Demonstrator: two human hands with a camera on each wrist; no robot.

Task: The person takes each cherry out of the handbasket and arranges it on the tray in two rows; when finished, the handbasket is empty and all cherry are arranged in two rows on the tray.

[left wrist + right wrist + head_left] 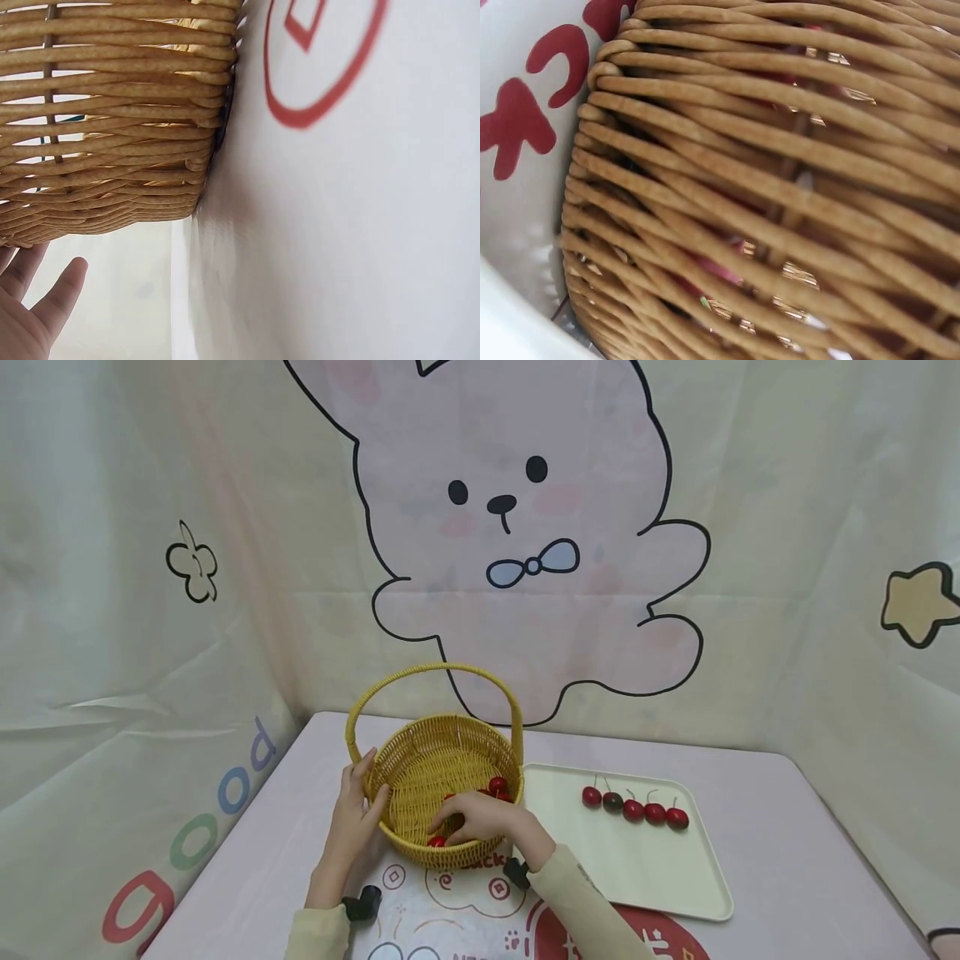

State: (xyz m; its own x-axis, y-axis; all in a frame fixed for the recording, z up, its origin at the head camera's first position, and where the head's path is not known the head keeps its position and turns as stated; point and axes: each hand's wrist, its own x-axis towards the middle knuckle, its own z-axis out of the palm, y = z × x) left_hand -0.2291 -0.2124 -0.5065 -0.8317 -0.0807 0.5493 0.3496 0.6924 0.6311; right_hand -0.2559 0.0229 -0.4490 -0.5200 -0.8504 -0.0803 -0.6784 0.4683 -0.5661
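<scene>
A round yellow wicker basket (408, 768) with a tall arched handle stands on the table. My left hand (352, 814) rests against its left side, thumb at the rim and fingers spread along the outside. In the left wrist view, straight fingers (64, 296) lie by the woven wall. My right hand (480, 818) reaches over the basket's front right rim, its fingers bent down inside. A red cherry (437, 842) shows right below its fingertips; I cannot tell whether they pinch one. More red cherries (498, 786) lie at the basket's right. The wicker wall (780, 165) hides this hand from its wrist camera.
Right of the basket lies a cream rectangular tray (645, 868). Several dark red cherries (633, 811) with stems sit in a row on it. A printed mat (465, 935) covers the table's front. A cloth backdrop (600, 635) with a cartoon animal stands behind the table.
</scene>
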